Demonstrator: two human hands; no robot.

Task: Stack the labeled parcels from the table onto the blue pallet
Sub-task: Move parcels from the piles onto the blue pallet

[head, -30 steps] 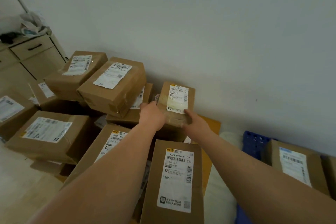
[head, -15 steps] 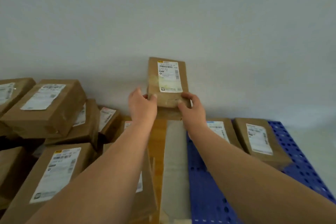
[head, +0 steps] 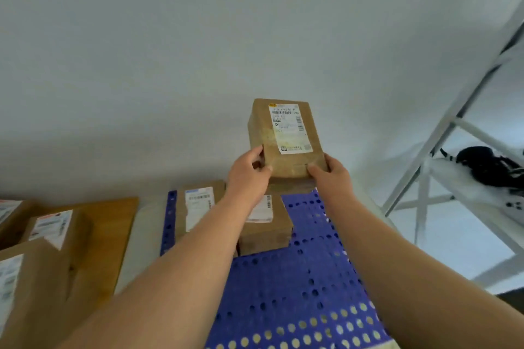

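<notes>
A small brown parcel (head: 286,136) with a white label hangs in the air above the far end of the blue pallet (head: 306,278). My left hand (head: 248,178) grips its near left corner and my right hand (head: 330,176) grips its near right corner. Two labeled parcels lie on the pallet's far left part: one (head: 198,204) by the left edge, the other (head: 266,231) partly hidden under my left arm. More labeled parcels (head: 51,229) remain on the wooden table (head: 113,224) at the left.
A white metal shelf frame (head: 442,167) stands to the right of the pallet, with a black object (head: 487,164) on its shelf. A plain wall runs behind everything. The near and right parts of the perforated pallet carry no parcels.
Both hands have lifted the small parcel off the pile on the table and carried it right, over the pallet. My view has swung right with it, bringing the shelf frame in.
</notes>
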